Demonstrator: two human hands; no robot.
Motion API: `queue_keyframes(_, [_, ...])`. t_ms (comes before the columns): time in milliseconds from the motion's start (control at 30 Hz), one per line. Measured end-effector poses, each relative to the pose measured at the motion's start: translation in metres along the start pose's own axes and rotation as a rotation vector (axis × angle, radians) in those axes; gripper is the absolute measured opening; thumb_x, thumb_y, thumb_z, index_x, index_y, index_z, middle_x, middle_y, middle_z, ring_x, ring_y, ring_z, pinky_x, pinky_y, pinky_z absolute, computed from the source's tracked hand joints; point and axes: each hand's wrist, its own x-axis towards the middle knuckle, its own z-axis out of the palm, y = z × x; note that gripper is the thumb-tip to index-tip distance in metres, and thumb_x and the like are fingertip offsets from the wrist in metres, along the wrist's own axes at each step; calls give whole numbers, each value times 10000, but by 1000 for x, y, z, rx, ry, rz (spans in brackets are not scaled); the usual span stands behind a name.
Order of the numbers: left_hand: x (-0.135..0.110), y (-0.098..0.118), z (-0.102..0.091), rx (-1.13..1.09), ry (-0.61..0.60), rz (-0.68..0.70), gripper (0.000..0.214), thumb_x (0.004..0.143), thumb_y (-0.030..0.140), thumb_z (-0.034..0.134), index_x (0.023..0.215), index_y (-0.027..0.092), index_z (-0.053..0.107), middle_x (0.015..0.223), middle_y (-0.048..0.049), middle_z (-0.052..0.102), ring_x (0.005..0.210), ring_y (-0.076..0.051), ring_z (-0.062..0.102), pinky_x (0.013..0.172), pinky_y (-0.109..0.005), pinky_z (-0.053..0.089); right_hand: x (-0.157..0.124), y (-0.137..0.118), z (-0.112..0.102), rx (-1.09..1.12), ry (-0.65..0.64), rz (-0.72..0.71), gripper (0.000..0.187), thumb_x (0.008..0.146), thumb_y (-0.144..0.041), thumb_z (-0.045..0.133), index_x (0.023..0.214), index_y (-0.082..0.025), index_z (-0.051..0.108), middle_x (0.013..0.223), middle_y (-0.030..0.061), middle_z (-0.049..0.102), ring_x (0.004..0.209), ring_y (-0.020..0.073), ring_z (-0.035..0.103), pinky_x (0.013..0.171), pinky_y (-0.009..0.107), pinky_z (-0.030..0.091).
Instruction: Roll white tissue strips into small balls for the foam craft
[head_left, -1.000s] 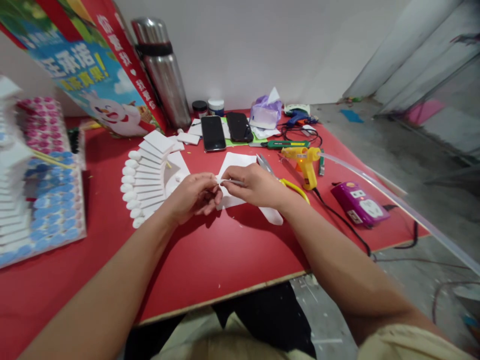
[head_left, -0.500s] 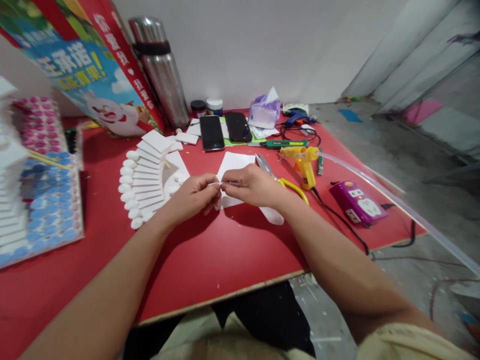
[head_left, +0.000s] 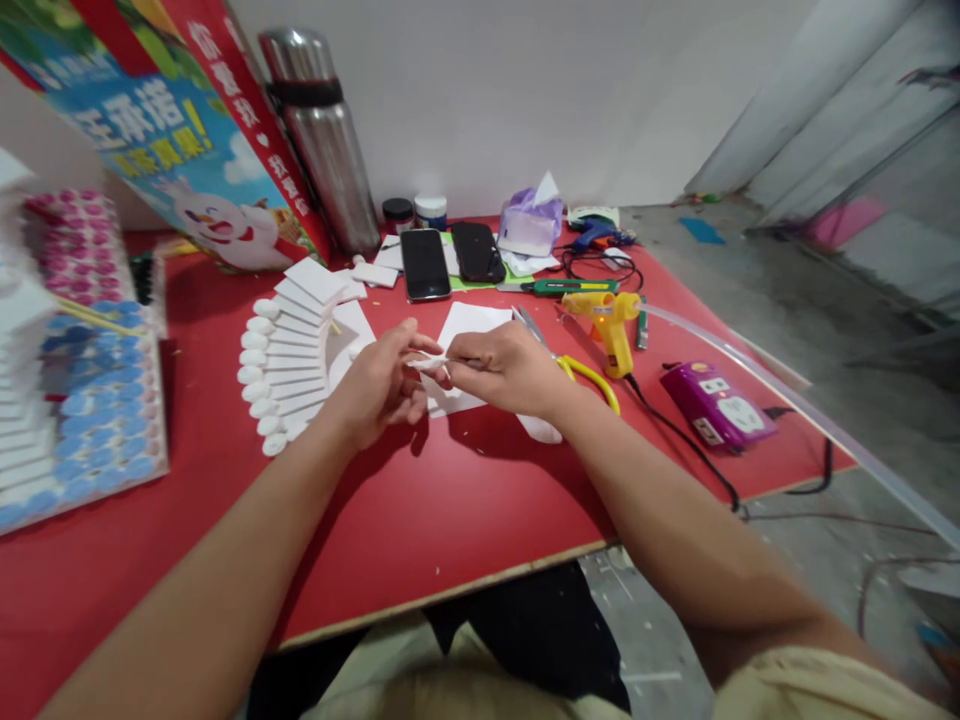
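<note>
In the middle of the table, my right hand (head_left: 504, 372) is closed in a pinch on a thin white strip (head_left: 426, 363) that points left. A narrow grey edge shows between its thumb and finger; what that is I cannot make out. My left hand (head_left: 382, 383) is turned partly palm up, its fingers spread and loosely curled around the strip's free end. White paper (head_left: 478, 322) lies flat beneath and behind the hands. At the left, a fan of white cards (head_left: 295, 345) with round white ends (head_left: 255, 357) reaches close to my left wrist.
Yellow-handled scissors (head_left: 589, 378) and a yellow glue gun (head_left: 609, 325) lie right of my hand, near a purple power box (head_left: 716, 405). Behind are two phones (head_left: 425, 265), a green cutter (head_left: 574, 287), tissues (head_left: 531, 222) and a steel flask (head_left: 330, 150). Blue rounds (head_left: 105, 410) stand left.
My left hand has let go of its pinch; it has rolled palm upward and its fingers have spread. The strip's left end now shows. My right hand keeps its pinch, almost in place.
</note>
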Motion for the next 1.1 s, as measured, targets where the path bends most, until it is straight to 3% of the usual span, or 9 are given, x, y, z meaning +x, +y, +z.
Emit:
queue_keyframes(67, [2, 3, -3, -140, -72, -122, 325, 977, 457, 428, 868, 173, 540, 665, -37, 656, 298, -72, 424, 259, -149, 165, -1, 0, -1, -91, 38, -40, 270, 915, -285, 542, 723, -151, 676, 584, -24, 525, 564, 94, 414, 597, 267, 264])
queue_keyframes(200, [5, 5, -11, -328, -382, -426, 405, 987, 365, 367, 745, 124, 585, 622, -103, 669, 256, -55, 328, 220, -145, 241, -2, -1, -2, -241, 30, -96, 294, 945, -307, 505, 799, -164, 717, 645, 7, 623, 616, 125, 499, 619, 275, 276])
queue_keyframes(333, [3, 5, -13, -507, -502, -481, 445, 1006, 292, 336, 716, 113, 622, 588, -86, 649, 251, -45, 297, 228, -138, 289, -2, -4, -3, -313, -47, -135, 270, 946, -279, 498, 844, -164, 721, 692, 24, 671, 655, 146, 540, 628, 284, 274])
queue_keyframes(567, [2, 5, -13, -563, -442, -444, 419, 986, 201, 317, 655, 127, 562, 542, -47, 570, 254, -54, 317, 232, -142, 304, -2, -2, 0, -400, -76, -138, 285, 958, -286, 471, 899, -162, 720, 645, 28, 638, 630, 163, 535, 611, 292, 251])
queue_keyframes(767, [1, 7, -13, -474, -375, -395, 339, 940, 189, 380, 671, 128, 577, 529, -34, 565, 250, -58, 333, 232, -147, 290, -3, -2, 0, -377, -52, -86, 267, 983, -315, 500, 1108, -150, 669, 599, -16, 605, 598, 157, 538, 626, 279, 284])
queue_keyframes(967, [-2, 4, -7, -215, -259, -218, 236, 943, 253, 500, 760, 132, 589, 568, -37, 619, 285, -50, 373, 279, -137, 196, -3, -2, 0, -298, -1, -115, 238, 939, -282, 523, 873, -154, 713, 628, 7, 602, 602, 133, 496, 608, 279, 269])
queue_keyframes(1100, [-7, 0, 2, 120, -171, -17, 241, 970, 321, 506, 781, 175, 540, 594, -11, 627, 357, -79, 432, 357, -192, 237, 0, -4, 3, -94, 61, -5, 270, 872, -235, 528, 617, -160, 578, 540, -37, 442, 535, 86, 370, 575, 272, 240])
